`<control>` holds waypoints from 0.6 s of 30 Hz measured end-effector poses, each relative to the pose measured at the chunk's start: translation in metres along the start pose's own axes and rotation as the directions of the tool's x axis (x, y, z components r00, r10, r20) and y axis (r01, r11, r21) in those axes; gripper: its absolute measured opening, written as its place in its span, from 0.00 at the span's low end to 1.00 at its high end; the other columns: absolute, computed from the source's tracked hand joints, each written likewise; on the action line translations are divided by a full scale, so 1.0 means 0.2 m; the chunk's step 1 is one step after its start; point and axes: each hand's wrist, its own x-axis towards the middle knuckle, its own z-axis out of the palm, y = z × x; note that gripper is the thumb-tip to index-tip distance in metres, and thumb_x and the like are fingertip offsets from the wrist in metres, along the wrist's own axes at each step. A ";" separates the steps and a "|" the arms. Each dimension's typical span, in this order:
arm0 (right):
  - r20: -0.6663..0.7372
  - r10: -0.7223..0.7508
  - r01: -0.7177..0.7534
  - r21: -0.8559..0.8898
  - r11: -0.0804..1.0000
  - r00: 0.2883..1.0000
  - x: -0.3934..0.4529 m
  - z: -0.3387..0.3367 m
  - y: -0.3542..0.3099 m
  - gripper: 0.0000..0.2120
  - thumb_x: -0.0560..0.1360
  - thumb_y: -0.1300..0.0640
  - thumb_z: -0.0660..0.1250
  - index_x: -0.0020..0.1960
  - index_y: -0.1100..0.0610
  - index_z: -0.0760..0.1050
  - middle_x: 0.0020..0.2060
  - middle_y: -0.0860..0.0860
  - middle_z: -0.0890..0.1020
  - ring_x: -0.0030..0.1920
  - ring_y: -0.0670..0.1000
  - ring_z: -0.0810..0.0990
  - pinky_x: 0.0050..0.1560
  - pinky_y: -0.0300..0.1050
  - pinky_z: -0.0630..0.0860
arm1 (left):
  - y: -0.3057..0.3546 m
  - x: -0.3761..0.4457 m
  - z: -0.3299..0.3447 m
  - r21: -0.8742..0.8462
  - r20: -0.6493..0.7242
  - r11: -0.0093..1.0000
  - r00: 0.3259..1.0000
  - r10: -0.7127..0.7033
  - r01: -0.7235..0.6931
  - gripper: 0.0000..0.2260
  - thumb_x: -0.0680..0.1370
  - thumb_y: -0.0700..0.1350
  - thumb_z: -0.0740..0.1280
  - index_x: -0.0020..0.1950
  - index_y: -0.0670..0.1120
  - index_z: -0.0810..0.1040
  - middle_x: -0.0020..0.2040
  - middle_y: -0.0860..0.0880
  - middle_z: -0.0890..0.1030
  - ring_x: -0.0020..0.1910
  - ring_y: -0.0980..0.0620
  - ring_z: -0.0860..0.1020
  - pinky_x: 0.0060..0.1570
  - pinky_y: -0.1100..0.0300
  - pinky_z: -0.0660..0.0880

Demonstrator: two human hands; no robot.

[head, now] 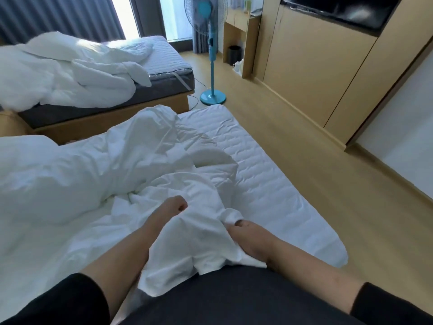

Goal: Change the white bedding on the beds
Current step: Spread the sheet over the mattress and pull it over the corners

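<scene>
a: head view first. what's around the near bed (269, 184)?

b: wooden floor (304, 146) to its right, then a long run of wooden cabinets (316, 73) with a dark screen (339, 10) set above them. a blue standing fan (212, 55) stands on the floor near the bed's far corner, its cord trailing toward the far bed (164, 87). a small dark bin (235, 54) sits under a desk nook beyond the fan, with something white beside it that i can't make out.

a: and the far bed?

b: dark mattress side on a wooden base, a striped pad bare at its foot, and a white duvet (58, 71) heaped loosely over the rest. grey curtains (58, 17) and a bright window behind it.

a: anything holding anything? does the bin have something in it?

b: can't tell, its inside is too dark.

a: where's the bedding being worked on?

b: a crumpled white cover (187, 231) lies on the near bed, bunched up the middle and left; the quilted pad is bare along the right edge. its near end is drawn up against the person's dark-clothed body.

a: hands?

b: both forearms reach forward, black sleeves pushed up. the left hand (177, 205) is curled into a fist with fabric gathered in it. the right hand (243, 233) has its fingers curled round a fold of the same cover, just right of the left.
</scene>
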 end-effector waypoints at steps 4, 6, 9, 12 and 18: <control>-0.082 -0.020 0.026 0.068 0.997 0.996 0.13 0.00 0.00 0.16 0.80 0.45 0.66 0.60 0.55 0.79 0.51 0.47 0.83 0.46 0.41 0.80 0.34 0.28 0.70 | 0.03 -0.52 -0.15 -0.262 -0.707 0.902 0.704 0.062 -0.343 0.10 0.78 0.48 0.69 0.39 0.47 0.74 0.39 0.54 0.76 0.43 0.55 0.75 0.45 0.67 0.68; -0.157 -0.004 0.020 0.101 0.995 0.988 0.17 -0.01 -0.04 0.15 0.81 0.49 0.64 0.59 0.59 0.80 0.49 0.50 0.83 0.43 0.43 0.79 0.33 0.30 0.70 | 0.10 -0.73 -0.22 -0.186 -0.621 0.883 0.748 0.234 -0.430 0.09 0.75 0.58 0.68 0.44 0.53 0.77 0.44 0.57 0.77 0.48 0.56 0.76 0.49 0.70 0.69; -0.224 -0.022 0.033 0.047 0.998 0.974 0.25 -0.03 -0.08 0.18 0.82 0.54 0.61 0.37 0.51 0.83 0.38 0.51 0.80 0.38 0.46 0.74 0.36 0.35 0.68 | 0.14 -0.80 -0.14 -0.111 -0.238 0.915 0.904 0.355 -0.389 0.27 0.66 0.69 0.72 0.62 0.64 0.72 0.59 0.67 0.75 0.61 0.67 0.72 0.59 0.72 0.67; -0.204 -0.032 0.061 0.138 0.989 0.978 0.26 -0.02 -0.16 0.19 0.82 0.52 0.62 0.35 0.49 0.83 0.34 0.52 0.82 0.38 0.50 0.80 0.41 0.37 0.76 | 0.15 -0.71 0.00 -0.251 -0.424 0.927 0.892 0.155 -0.280 0.15 0.74 0.57 0.73 0.59 0.63 0.75 0.55 0.66 0.77 0.57 0.69 0.74 0.53 0.67 0.70; -0.217 -0.172 0.240 0.348 0.906 0.961 0.21 -0.07 -0.32 0.16 0.83 0.45 0.62 0.57 0.57 0.79 0.51 0.53 0.86 0.53 0.56 0.85 0.56 0.57 0.81 | 0.12 -0.68 -0.13 -0.751 -0.359 0.645 0.907 -0.222 -0.139 0.07 0.83 0.50 0.63 0.53 0.57 0.81 0.48 0.61 0.84 0.48 0.61 0.81 0.46 0.64 0.75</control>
